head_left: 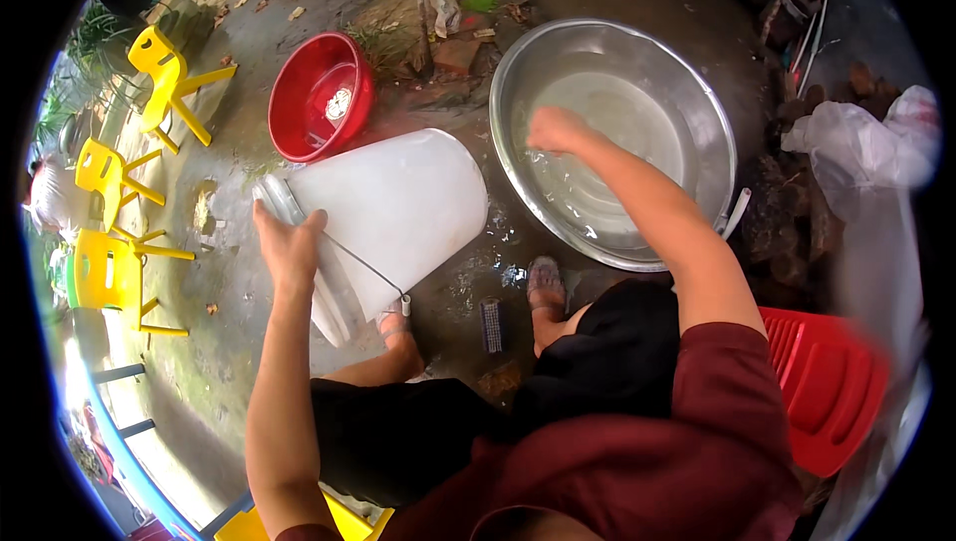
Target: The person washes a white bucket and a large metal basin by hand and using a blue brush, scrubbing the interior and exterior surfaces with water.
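Note:
A white plastic bucket [408, 192] lies tipped on its side in front of me, its rim toward the left. My left hand [289, 247] grips that rim, thumb on the near side, beside the thin wire handle [363, 264]. Over the large metal basin [697, 108], which holds cloudy water, my right hand [560, 131] is closed into a fist. Whatever those fingers hold, if anything, is hidden. A small dark bristled brush [491, 327] rests on the ground between my feet.
A red basin [282, 108] with a pale round item inside stands beyond the bucket. Several yellow chairs [108, 272] line the left. At the right are a red ridged plastic board [827, 387] and a clear plastic bag [856, 147]. The ground is wet.

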